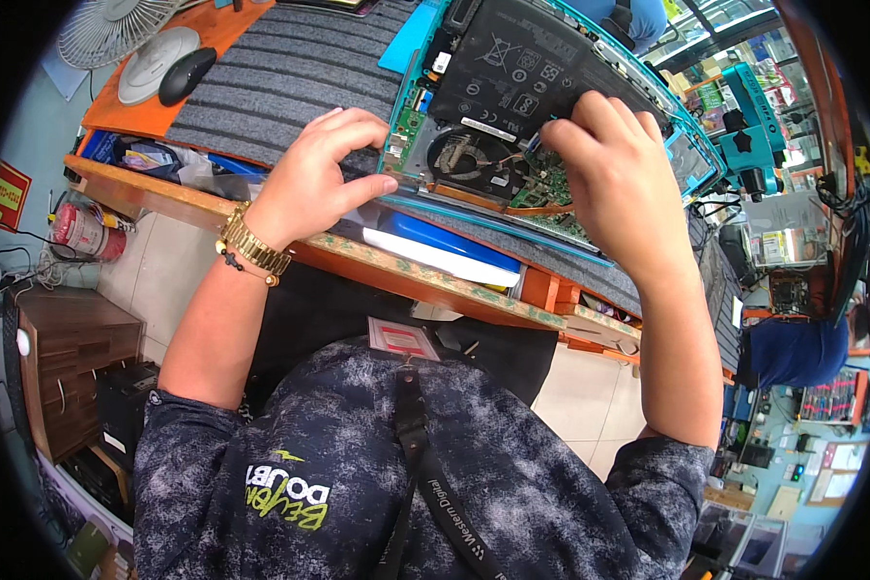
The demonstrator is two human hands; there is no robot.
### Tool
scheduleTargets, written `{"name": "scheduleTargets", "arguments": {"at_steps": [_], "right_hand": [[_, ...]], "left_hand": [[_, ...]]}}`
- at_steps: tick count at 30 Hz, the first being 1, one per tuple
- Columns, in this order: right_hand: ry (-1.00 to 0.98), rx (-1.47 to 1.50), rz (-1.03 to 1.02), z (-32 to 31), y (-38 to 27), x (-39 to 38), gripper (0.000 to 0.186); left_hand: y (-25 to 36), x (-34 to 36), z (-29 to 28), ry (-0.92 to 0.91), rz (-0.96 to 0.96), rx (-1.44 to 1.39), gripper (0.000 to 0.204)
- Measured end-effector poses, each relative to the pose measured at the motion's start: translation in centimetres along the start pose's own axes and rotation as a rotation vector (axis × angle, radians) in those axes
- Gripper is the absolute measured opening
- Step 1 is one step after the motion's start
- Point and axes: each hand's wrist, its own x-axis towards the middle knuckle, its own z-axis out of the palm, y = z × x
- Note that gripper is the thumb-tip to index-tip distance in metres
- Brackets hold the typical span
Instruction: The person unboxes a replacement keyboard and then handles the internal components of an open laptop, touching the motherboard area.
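An opened laptop [551, 58] lies upside down on a grey ribbed mat [280, 77], its teal frame, black battery [517, 68], round fan [469, 159] and green circuit board [551, 188] exposed. My left hand [324, 169], with a gold watch on the wrist, rests on the laptop's near left corner with fingers curled on the edge. My right hand [604, 159] is over the circuit board beside the fan, fingertips pinched together on a small part I cannot make out.
A black mouse [186, 75] on a round grey pad and a small fan [106, 29] sit at the far left of the orange desk [425, 280]. A blue flat case [454, 246] lies under the mat's edge. Tool shelves [802, 242] stand at the right, a wooden cabinet [77, 367] at the lower left.
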Motion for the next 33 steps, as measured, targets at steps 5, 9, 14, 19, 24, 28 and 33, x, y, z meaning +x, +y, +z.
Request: {"name": "scheduleTargets", "arguments": {"at_steps": [5, 9, 14, 19, 24, 28, 33], "right_hand": [[0.044, 0.107, -0.044, -0.1, 1.4, -0.4, 0.02], [0.007, 0.056, -0.097, -0.3, 1.4, -0.3, 0.021], [-0.01, -0.017, -0.108, -0.4, 1.0, -0.1, 0.022], [-0.053, -0.077, -0.089, -0.6, 0.2, 0.7, 0.021], [-0.076, -0.114, -0.05, -0.8, -0.6, 1.0, 0.022], [-0.082, -0.113, -0.028, -0.7, -0.8, 1.0, 0.023], [-0.057, -0.009, -0.04, -0.6, 0.2, 0.5, 0.027]], "left_hand": [[0.1, 0.0, -0.4, -0.073, -0.065, 0.023, 0.038], [0.2, 0.1, -0.1, -0.003, 0.005, 0.008, 0.037], [0.2, 0.0, 0.0, 0.003, 0.003, 0.007, 0.037], [0.0, 0.0, 0.0, 0.001, 0.007, 0.016, 0.037], [0.2, 0.0, -0.1, -0.005, -0.003, 0.014, 0.037], [0.0, 0.0, 0.0, 0.0, -0.002, 0.007, 0.037], [0.2, -0.1, -0.5, -0.068, -0.062, 0.02, 0.039]]}}
